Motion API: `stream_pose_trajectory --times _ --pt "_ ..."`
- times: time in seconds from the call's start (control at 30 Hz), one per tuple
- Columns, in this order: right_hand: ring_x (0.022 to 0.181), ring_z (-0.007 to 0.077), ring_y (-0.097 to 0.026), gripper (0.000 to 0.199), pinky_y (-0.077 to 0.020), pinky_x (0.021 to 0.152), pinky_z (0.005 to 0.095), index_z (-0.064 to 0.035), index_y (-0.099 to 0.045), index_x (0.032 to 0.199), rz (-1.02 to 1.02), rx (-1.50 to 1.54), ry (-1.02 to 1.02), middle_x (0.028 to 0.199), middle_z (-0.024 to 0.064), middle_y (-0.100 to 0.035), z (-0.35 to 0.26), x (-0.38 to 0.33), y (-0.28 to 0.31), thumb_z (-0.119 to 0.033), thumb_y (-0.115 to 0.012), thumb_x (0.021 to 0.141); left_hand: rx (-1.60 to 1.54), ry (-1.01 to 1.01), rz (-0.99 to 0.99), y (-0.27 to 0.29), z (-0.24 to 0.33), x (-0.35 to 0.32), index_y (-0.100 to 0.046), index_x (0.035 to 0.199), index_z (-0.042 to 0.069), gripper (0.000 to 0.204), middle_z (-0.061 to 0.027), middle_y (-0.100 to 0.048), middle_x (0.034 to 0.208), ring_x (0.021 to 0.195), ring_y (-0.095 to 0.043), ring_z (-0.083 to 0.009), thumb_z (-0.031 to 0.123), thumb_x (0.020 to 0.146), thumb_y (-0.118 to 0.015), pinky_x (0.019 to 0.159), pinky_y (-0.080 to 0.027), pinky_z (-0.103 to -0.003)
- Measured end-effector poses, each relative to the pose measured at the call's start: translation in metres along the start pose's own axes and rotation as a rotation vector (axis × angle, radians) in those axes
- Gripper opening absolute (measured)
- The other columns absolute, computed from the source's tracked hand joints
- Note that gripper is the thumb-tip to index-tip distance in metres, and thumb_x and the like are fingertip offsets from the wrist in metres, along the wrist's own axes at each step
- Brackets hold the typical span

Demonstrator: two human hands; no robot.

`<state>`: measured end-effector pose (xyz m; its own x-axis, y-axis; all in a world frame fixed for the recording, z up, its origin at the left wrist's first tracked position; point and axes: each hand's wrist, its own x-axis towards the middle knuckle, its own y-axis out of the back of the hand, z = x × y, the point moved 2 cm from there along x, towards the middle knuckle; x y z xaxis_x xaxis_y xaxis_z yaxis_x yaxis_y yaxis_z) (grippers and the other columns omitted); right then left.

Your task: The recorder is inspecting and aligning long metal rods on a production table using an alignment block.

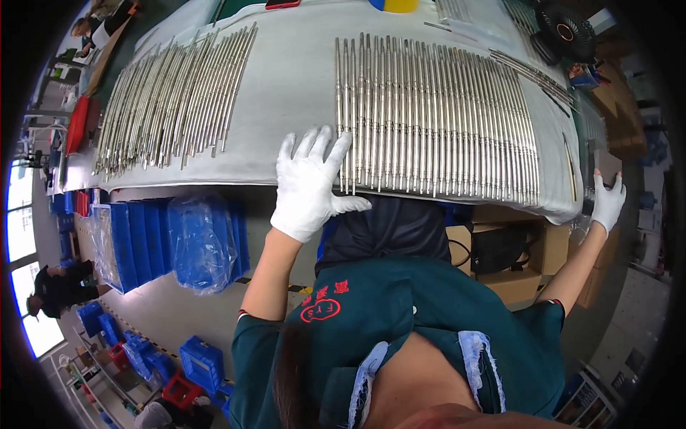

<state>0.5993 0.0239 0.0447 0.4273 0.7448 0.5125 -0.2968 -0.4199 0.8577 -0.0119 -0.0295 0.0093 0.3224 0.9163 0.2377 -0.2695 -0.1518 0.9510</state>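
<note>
My left hand, in a white glove, lies with its fingers spread at the front edge of the cloth-covered table. Its fingertips are beside the leftmost of a row of slim metal rods, which lie side by side pointing away from me. Out at the far right, my gloved right hand reaches past the table's corner with thumb and fingers apart. Bare fingertips show there, next to a grey-brown box; whether they touch it is unclear. A second, less even group of rods lies on the left of the table.
Several more rods lie slanted at the back right, near a black fan. One thin rod lies apart at the right. Blue crates stand below the table at left; open cardboard boxes are underneath at right. Other people are at the left.
</note>
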Motion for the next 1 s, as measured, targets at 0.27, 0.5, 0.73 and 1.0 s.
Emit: stream_pose_trajectory --times 0.27,0.5,0.73,1.0 --pt "0.129 0.0397 -0.043 0.091 -0.035 0.107 0.0422 -0.0064 -0.042 0.142 -0.362 0.208 -0.148 0.139 0.0272 -0.044 0.049 0.026 -0.025 -0.068 -0.059 0.077 0.036 -0.011 0.03 -0.003 -0.004 -0.001 -0.05 0.132 0.009 0.089 -0.0134 -0.055 0.129 0.122 -0.049 -0.0333 0.065 0.064 -0.063 0.104 -0.031 -0.055" --pt "0.137 0.0399 -0.032 0.082 -0.03 0.109 0.0436 -0.0109 -0.04 0.144 0.03 -0.008 0.154 0.147 0.03 -0.029 -0.008 0.003 0.024 -0.063 -0.058 0.083 0.045 -0.021 0.055 -0.002 0.0 0.003 -0.053 0.128 0.007 0.088 -0.0125 -0.057 0.124 0.117 -0.051 -0.0331 0.066 0.064 -0.062 0.104 -0.032 -0.054" --pt "0.14 0.0362 -0.028 0.066 -0.0257 0.113 0.0413 -0.0069 -0.047 0.139 -0.205 0.555 0.671 0.15 0.0212 -0.032 -0.139 -0.077 0.079 -0.045 -0.063 0.087 0.051 -0.017 0.117 -0.004 0.001 0.0 -0.054 0.127 0.004 0.088 -0.0146 -0.059 0.123 0.117 -0.051 -0.0355 0.066 0.065 -0.064 0.104 -0.032 -0.055" --pt "0.133 0.0374 -0.038 0.057 -0.0317 0.109 0.0404 -0.0059 -0.051 0.133 -0.253 0.427 0.53 0.142 0.0191 -0.043 -0.111 -0.098 0.08 -0.011 -0.067 0.079 0.096 -0.042 0.085 -0.012 -0.004 -0.001 -0.05 0.133 0.005 0.092 -0.0174 -0.056 0.128 0.123 -0.049 -0.0364 0.066 0.067 -0.063 0.107 -0.03 -0.054"
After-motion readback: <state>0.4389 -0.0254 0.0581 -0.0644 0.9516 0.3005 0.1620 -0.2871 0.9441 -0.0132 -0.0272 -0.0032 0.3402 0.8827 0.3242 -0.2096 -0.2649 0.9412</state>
